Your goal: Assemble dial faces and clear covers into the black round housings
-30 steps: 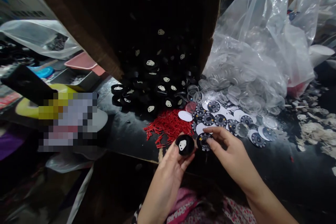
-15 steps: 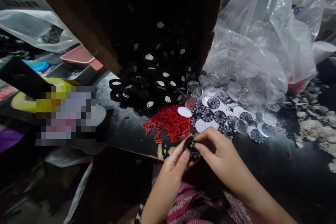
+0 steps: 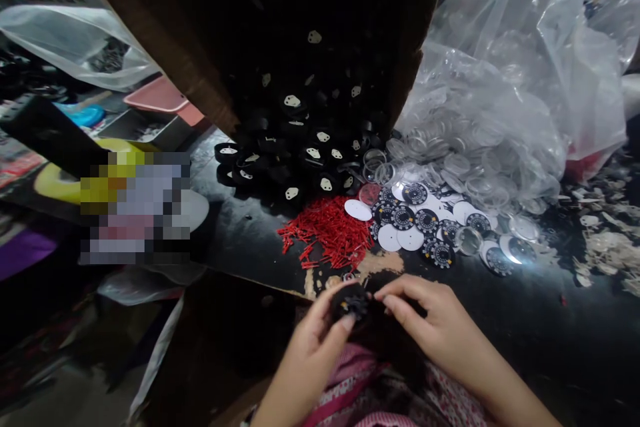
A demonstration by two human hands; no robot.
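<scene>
My left hand (image 3: 313, 343) grips a black round case with a dial (image 3: 351, 301) at the table's front edge, thumb on the near side and fingers on the far side. The dial's markings are blurred. Just right of the case is my right hand (image 3: 431, 317), its thumb and forefinger drawn close together; anything between their tips is too small to make out. Behind the hands lies a heap of thin red pointers (image 3: 327, 230). Black printed dials (image 3: 403, 217) and white discs (image 3: 395, 238) are spread to its right.
A cardboard box (image 3: 420, 57) lies open at the back, with black round cases (image 3: 227, 152) spilling out. Clear round covers (image 3: 480, 177) fill the right side under a plastic bag (image 3: 530, 100). Off-white pieces (image 3: 607, 250) lie far right. Tape (image 3: 55, 185) and a pink tray (image 3: 157, 95) sit left.
My right hand has drawn away from the dial to the right. My left hand has brought the case slightly left and down and tilted it. The whole view has shifted a little.
</scene>
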